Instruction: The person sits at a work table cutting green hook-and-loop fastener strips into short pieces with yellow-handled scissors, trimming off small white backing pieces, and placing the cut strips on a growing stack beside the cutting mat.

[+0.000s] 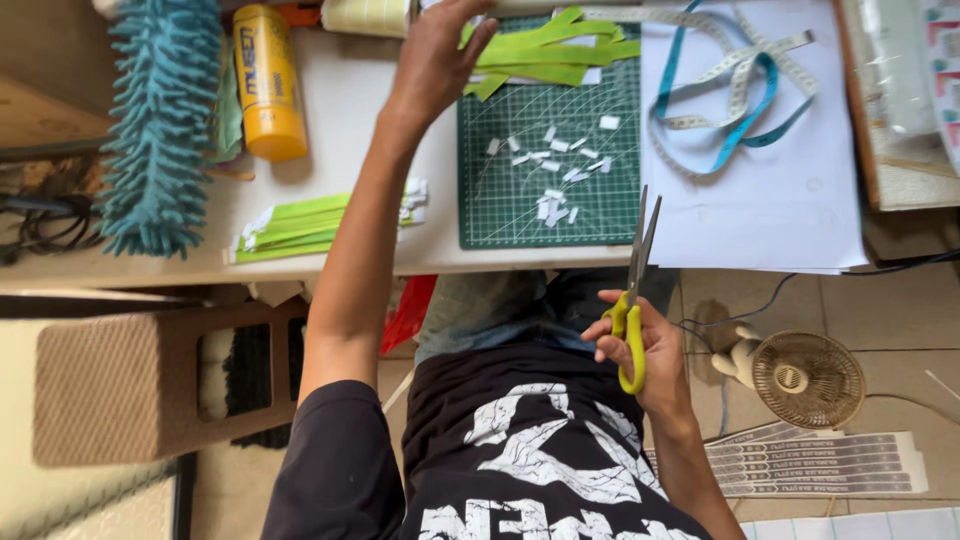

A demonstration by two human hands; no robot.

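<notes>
1. Nearest the camera, at six o'clock, a dark printed T-shirt (520, 460) fills the lower frame.
2. At four o'clock, the right hand (640, 350) is closed through the yellow handles of a pair of scissors (634, 300), whose blades stand slightly parted and point to twelve o'clock.
3. Beyond the blades, a green cutting mat (550, 170) carries scattered small white paper pieces (555, 165).
4. At two o'clock, a blue-and-white measuring tape (735, 90) coils on a white sheet (750, 200).
5. At nine o'clock, a stack of green strips (300, 225) lies on the table.
6. At twelve o'clock, the left hand (440, 55) reaches far, fingers spread and loosely open, touching a pile of green paper strips (550, 50); whether it grasps them cannot be told.
</notes>
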